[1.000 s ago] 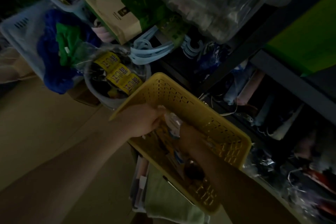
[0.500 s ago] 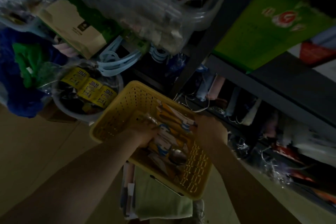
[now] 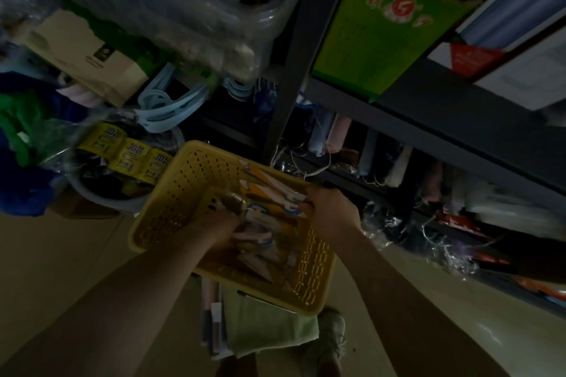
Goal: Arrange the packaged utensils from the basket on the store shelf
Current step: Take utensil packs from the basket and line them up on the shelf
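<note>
Packaged utensils (image 3: 269,217) are being gathered inside the yellow basket (image 3: 186,193), gripped by both the left hand (image 3: 219,223) and right hand (image 3: 332,213); lifting toward the shelf (image 3: 428,119) seems next.

Both forearms reach forward, left hand (image 3: 214,223) and right hand (image 3: 332,211) curled.

Left hand (image 3: 214,223) smeared by motion blur inside yellow basket (image 3: 183,193); grip unreadable. Right hand (image 3: 332,214) fingertips buried among packaged utensils (image 3: 269,208). Package print too dim to read. Lower shelf (image 3: 428,180) contents lost in shadow. Forearms cropped at near edge.
</note>
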### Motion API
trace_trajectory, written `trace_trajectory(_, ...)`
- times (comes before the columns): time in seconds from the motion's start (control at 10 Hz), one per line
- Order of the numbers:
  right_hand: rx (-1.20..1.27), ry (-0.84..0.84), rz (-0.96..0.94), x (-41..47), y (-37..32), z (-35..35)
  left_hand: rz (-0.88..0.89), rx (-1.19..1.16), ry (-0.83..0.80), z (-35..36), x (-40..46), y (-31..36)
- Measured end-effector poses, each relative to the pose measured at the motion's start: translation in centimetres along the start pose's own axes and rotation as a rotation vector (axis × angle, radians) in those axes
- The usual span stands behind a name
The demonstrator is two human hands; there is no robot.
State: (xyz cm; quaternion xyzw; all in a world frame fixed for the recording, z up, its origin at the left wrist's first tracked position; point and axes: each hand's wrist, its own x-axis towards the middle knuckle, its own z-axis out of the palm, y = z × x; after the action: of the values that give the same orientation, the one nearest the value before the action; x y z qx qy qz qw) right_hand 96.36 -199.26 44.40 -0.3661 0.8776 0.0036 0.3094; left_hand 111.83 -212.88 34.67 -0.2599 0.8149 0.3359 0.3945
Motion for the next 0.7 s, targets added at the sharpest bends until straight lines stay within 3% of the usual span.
trace_trajectory(0.1,-0.075,0.056,-0.02,-0.7,-0.1,-1.8,0.097,0.251,0.077,-1.3,-1.6,0.1)
trace_trajectory(0.2,-0.083,0.181,-0.055,-1.9,0.6,-5.8,0.157,0.196,0.182,-4.2,-5.3,2.1)
trace_trajectory(0.5,0.353,0.534,-0.142,-12.4,4.7,-16.6,0.363,0.192,0.335,-12.8,-18.4,9.8)
trace_trajectory(0.7,0.614,0.767,-0.123,-19.4,7.6,-22.3,0.635,-0.274,0.589,-15.0,-25.2,17.9)
